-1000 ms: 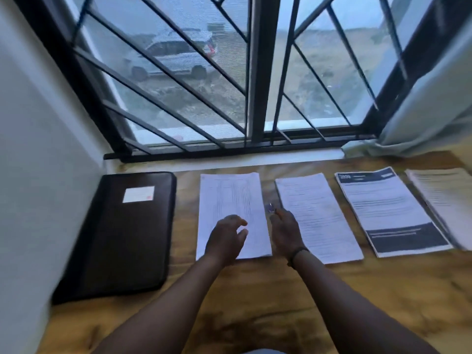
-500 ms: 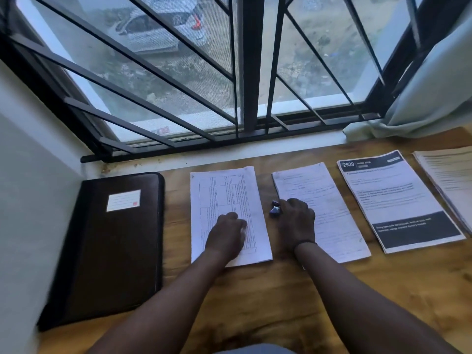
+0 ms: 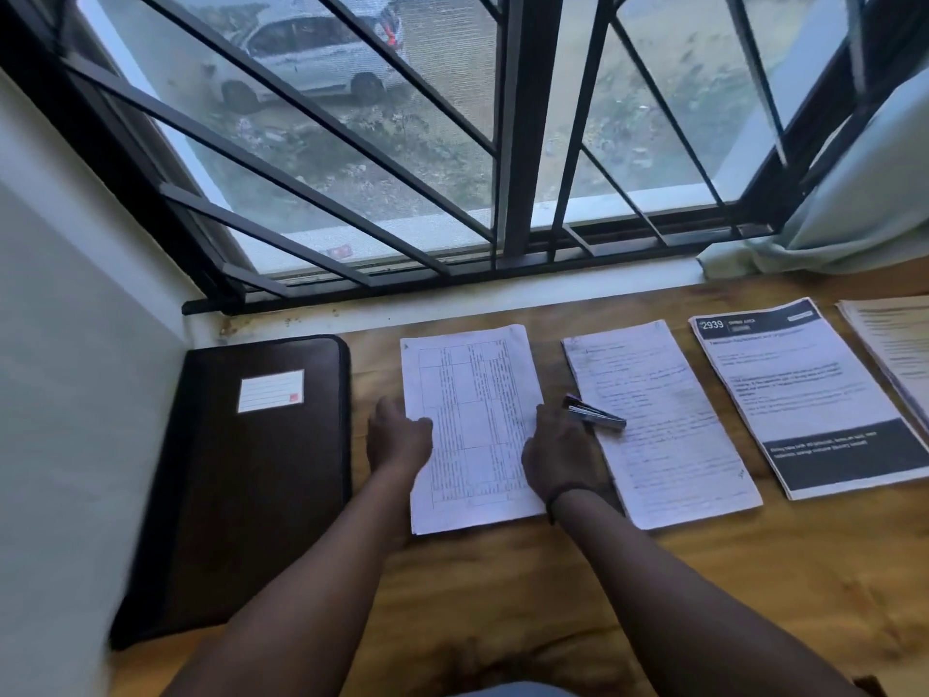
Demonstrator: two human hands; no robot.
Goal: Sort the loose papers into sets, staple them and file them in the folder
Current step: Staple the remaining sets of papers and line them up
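Observation:
A paper set printed with a table lies on the wooden desk. My left hand pinches its left edge, thumb on top. At the sheet's right edge, my right hand has its fingers curled on the paper. A small metal stapler lies loose just right of that hand, on a second set of text pages. Further right lie a set with black bands marked 2939 and another set, cut off by the frame. The dark folder with a white label lies shut at the left.
A white wall stands close on the left of the folder. The barred window and its sill run along the desk's far edge. A pale curtain hangs down at the back right.
My right hand has let go of the stapler, which now lies on the second set. My left hand slid from the top of the table-printed set to its left edge.

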